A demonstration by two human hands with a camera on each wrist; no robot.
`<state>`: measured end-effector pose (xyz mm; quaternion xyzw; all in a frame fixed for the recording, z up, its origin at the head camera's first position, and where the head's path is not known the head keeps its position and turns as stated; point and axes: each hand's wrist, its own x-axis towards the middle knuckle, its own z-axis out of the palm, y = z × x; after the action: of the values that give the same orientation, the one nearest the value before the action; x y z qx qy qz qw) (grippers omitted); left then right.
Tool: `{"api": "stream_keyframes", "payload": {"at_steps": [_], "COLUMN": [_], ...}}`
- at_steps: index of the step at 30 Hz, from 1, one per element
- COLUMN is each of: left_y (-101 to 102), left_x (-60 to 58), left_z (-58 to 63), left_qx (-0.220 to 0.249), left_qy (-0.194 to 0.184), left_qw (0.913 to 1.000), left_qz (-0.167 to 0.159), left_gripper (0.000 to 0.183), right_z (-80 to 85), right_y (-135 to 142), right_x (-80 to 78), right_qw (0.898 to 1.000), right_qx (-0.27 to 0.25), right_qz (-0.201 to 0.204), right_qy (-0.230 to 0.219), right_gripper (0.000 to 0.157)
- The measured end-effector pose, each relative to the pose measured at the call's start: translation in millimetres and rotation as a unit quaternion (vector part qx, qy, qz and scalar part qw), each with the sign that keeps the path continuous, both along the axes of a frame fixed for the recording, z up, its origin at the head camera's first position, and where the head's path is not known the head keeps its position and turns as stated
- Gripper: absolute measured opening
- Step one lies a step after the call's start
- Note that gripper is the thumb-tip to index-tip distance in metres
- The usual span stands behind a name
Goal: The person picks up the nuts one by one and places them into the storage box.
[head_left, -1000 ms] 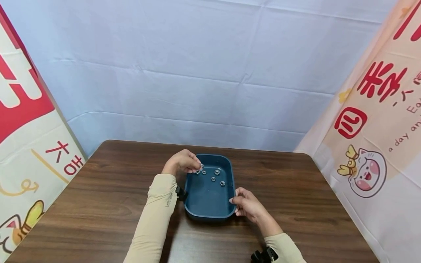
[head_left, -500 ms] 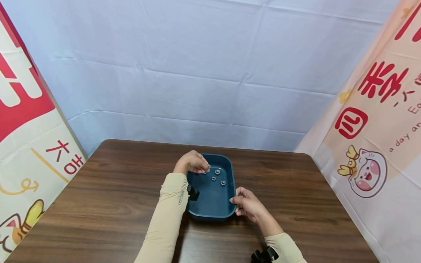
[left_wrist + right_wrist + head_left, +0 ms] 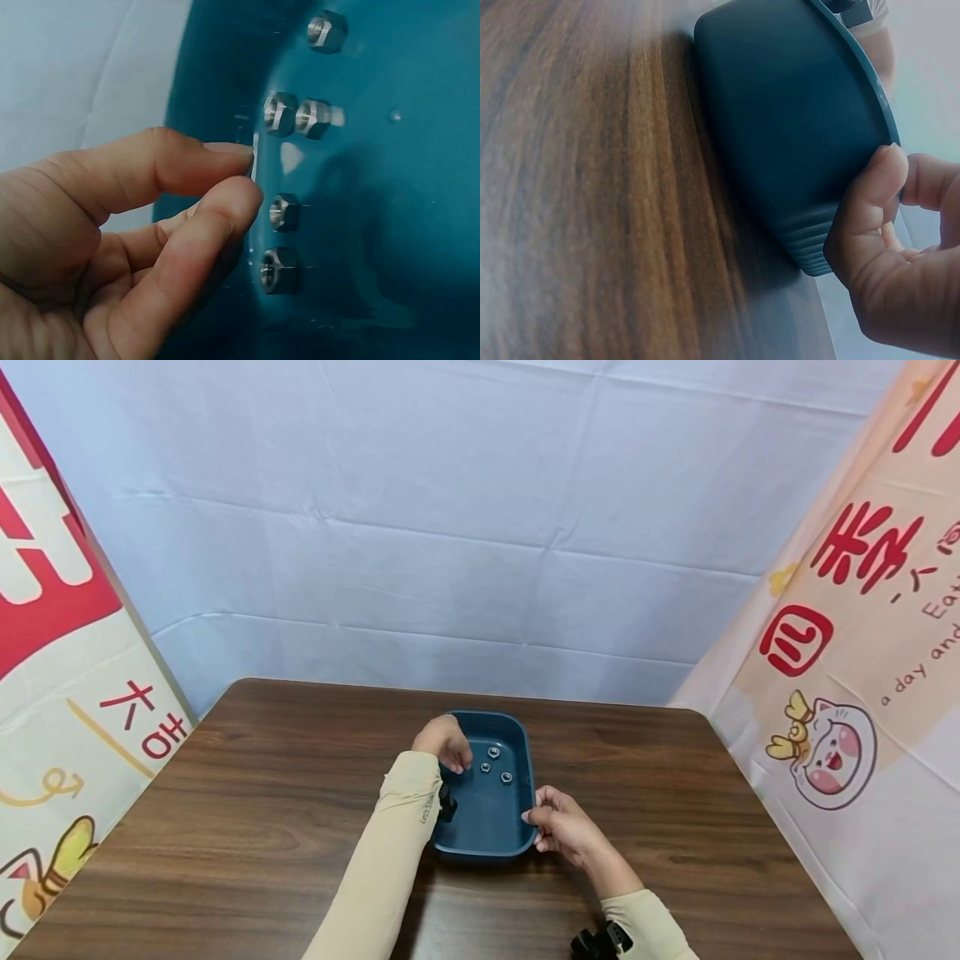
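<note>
A dark blue plastic tray (image 3: 480, 827) stands on the wooden table, with several metal hex nuts (image 3: 327, 31) on its floor. My left hand (image 3: 447, 745) reaches over the far left part of the tray. In the left wrist view its fingers (image 3: 176, 281) are loosely bent, with thumb and forefinger tips close together and no nut visible between them. Two nuts (image 3: 313, 118) lie side by side beyond the fingertips; two more are nearer the hand. My right hand (image 3: 558, 827) pinches the tray's right rim, thumb on one side and fingers on the other.
The brown wooden table (image 3: 285, 827) spreads around the tray. A pale cloth backdrop (image 3: 420, 568) hangs behind it, with printed cloths (image 3: 817, 718) at both sides. A black wrist camera (image 3: 603, 942) sits on the right sleeve.
My left hand first moves right over the tray with a nut at its fingertips, then lower and nearer, where no nut shows between them. My right hand stays on the rim.
</note>
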<state>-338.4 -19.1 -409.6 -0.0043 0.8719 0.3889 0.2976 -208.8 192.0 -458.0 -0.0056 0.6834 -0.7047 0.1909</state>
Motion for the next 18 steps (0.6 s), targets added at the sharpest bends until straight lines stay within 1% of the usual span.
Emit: {"api": "stream_keyframes", "payload": {"at_steps": [5,10,14,16,18], "left_y": [5.3,13.7,21.0,24.2,26.4], "left_x": [-1.2,-1.7,0.8,1.3,2.2], "left_z": [-3.4,-7.8,-12.4,-15.8,-17.9], "left_qx": [-0.056,-0.116,-0.176,-0.209,-0.232], "left_qy": [-0.008,0.012,0.041,0.056,0.070], "left_qw": [0.9978,0.9915,0.9799,0.9715,0.9638], "left_qz": [-0.033,-0.058,-0.084,-0.098,-0.111], "left_gripper": [0.004,0.009,0.013,0.013,0.010], "right_z": [0.7,-1.6,-1.5,-1.0,-1.4], "right_y": [-0.2,1.0,0.6,0.1,0.2], "right_x": [0.4,-0.4,-0.4,-0.6,-0.5], "right_qw": [1.000,1.000,1.000,1.000,1.000], "right_qx": [0.001,0.004,0.004,0.003,0.003], "right_qz": [-0.003,-0.008,-0.010,-0.011,-0.011], "right_qy": [0.004,0.004,0.004,0.003,0.004], "right_gripper": [0.019,0.018,0.018,0.018,0.018]}}
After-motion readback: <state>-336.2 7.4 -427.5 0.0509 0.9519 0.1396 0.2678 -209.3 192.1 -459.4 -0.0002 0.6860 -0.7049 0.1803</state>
